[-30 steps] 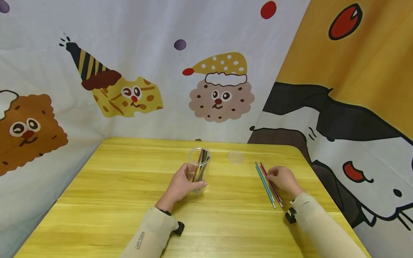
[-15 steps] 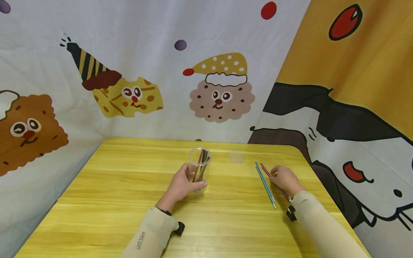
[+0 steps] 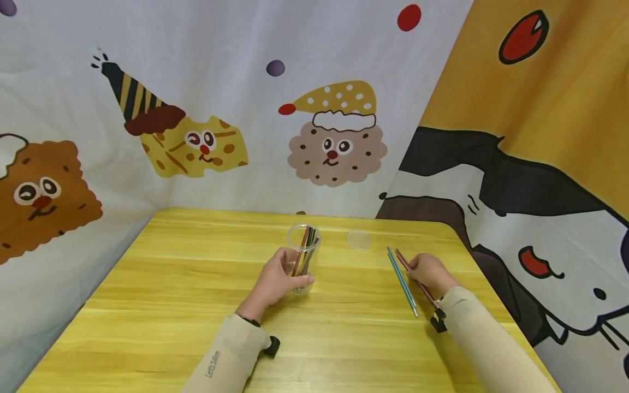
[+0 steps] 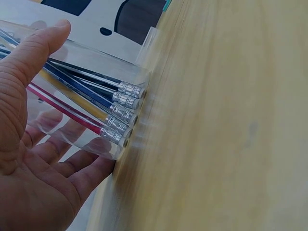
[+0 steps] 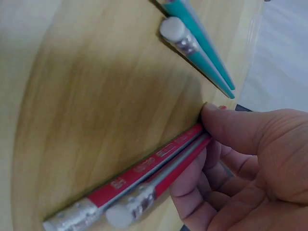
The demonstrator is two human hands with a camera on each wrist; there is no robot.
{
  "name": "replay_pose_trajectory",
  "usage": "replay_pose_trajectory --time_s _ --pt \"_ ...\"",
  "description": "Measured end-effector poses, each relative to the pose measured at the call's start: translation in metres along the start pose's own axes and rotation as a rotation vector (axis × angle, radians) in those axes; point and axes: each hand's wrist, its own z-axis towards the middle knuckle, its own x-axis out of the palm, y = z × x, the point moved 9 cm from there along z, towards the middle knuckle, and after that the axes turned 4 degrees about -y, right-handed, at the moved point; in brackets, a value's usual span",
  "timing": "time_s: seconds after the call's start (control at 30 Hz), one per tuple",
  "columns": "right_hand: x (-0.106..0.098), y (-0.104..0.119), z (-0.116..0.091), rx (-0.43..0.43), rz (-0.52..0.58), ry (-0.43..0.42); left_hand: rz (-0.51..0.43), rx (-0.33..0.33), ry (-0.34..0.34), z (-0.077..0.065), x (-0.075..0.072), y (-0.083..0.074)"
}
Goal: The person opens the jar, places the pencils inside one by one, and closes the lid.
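My left hand (image 3: 275,277) grips a clear plastic cup (image 4: 108,60) around its side, thumb toward the camera in the left wrist view. The cup stands upright on the table, rim up. Inside it lean several pencils (image 4: 89,111) in red, yellow and dark blue, their white erasers at the bottom. Over on the right, my right hand (image 3: 432,273) pinches two red pencils (image 5: 144,168) between thumb and fingers, eraser ends toward me. Just left of them, two teal pencils (image 3: 404,285) lie side by side on the wood.
A clear round lid (image 3: 358,240) lies flat near the back of the wooden table (image 3: 196,327), between the cup and the teal pencils. Behind the table hangs a printed cloth (image 3: 265,136) with cartoon figures. Black straps with small devices sit at both wrists.
The red pencils, first close beside the teal ones, have turned and shifted right in my right hand, their eraser ends swinging away. My left hand and the cup stay put.
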Motion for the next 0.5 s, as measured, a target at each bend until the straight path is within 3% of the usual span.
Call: replay_pose_trajectory --time_s 0.2,0.33,0.4,0.5 --pt "-0.003 -0.004 -0.005 0.027 0.077 -0.007 -0.006 -0.009 0.003 -0.001 0.002 0.002" --pt "-0.019 -0.004 -0.01 0.044 0.191 -0.02 0.0 -0.01 0.003 0.0 0.003 0.003" --pt "-0.035 0.01 -0.013 0.014 0.321 -0.055 0.004 -0.006 0.0 0.0 0.002 0.002" --pt "-0.067 0.048 -0.022 -0.08 0.61 -0.15 0.009 0.003 -0.007 0.001 0.001 0.002"
